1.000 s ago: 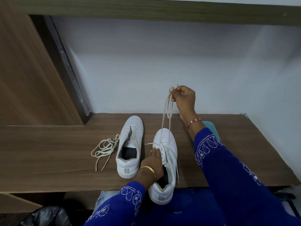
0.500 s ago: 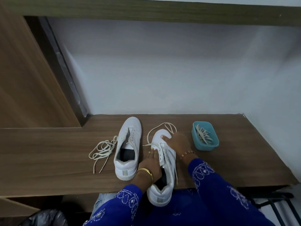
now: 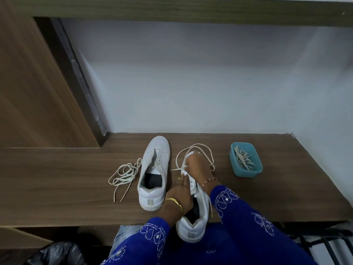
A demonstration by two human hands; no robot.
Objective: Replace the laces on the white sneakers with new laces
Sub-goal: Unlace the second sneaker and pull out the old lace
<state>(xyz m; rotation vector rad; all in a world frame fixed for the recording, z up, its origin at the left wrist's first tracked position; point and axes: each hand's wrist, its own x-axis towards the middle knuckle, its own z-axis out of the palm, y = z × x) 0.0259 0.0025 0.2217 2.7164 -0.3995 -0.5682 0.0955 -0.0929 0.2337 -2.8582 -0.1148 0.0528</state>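
Sneakers sit side by side near the surface's front edge; the right sneaker [image 3: 198, 215] overhangs it. My left hand [image 3: 179, 196] presses flat against its side, fingers straight. My right hand [image 3: 196, 167] pinches its lace [image 3: 200, 148] over the eyelets. Left sneaker [image 3: 154, 175] stands untouched, beside a loose lace [image 3: 124, 175].

Embroidered blue sleeves [image 3: 246, 222], gold bangle [image 3: 174, 202], beaded bracelet [image 3: 209, 181]

Sneaker toe [image 3: 191, 154] under right hand [image 3: 196, 167]
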